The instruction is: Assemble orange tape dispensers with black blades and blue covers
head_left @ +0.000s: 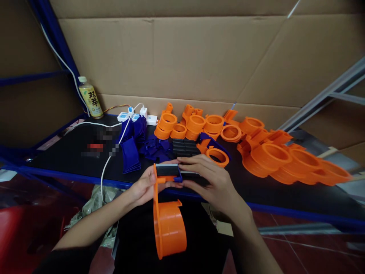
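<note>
Cardboard [171,57] backs the black counter [64,154]; at its near edge both hands [215,178] pinch an orange holder [171,228] by its toothed end [167,169]

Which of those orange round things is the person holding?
The orange holder between the left hand and right hand, on the near side of the black table. The other orange pieces sit on the table.

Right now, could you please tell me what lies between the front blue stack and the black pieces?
In the head view, a heap of small blue parts lies between the front blue stack and the black pieces.
</note>
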`<control>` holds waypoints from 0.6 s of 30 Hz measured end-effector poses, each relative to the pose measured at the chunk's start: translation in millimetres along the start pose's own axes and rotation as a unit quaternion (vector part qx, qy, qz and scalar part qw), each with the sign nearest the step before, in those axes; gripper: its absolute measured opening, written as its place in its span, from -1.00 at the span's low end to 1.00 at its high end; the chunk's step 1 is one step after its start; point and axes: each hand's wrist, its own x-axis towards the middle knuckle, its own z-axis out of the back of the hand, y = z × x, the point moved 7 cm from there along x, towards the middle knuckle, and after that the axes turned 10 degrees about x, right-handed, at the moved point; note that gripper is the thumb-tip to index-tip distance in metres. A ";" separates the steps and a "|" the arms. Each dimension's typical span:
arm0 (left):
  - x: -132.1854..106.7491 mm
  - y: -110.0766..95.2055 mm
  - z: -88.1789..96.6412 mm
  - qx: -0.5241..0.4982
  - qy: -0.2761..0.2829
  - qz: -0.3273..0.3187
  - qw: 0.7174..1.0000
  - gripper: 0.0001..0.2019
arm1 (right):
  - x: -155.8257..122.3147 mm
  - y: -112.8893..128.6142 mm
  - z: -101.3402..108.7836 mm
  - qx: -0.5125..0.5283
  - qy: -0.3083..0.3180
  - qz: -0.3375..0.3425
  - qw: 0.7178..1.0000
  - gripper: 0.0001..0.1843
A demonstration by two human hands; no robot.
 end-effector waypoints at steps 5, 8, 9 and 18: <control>-3.9 0.5 8.1 -0.003 -0.028 -0.016 0.999 -0.36 | -2.5 14.9 6.0 -0.008 0.003 -0.017 1.000 -0.70; -5.2 -2.3 11.7 0.014 -0.062 -0.019 0.998 -0.38 | -6.8 23.7 8.5 -0.011 0.012 -0.033 0.999 -0.72; -6.1 -3.6 13.0 0.019 -0.077 -0.020 0.997 -0.38 | -7.9 26.9 6.9 -0.012 0.024 -0.039 0.999 -0.73; -14.3 -12.2 15.6 0.026 -0.160 -0.030 0.986 -0.46 | -9.0 50.5 -39.3 -0.090 0.099 -0.072 0.988 -0.78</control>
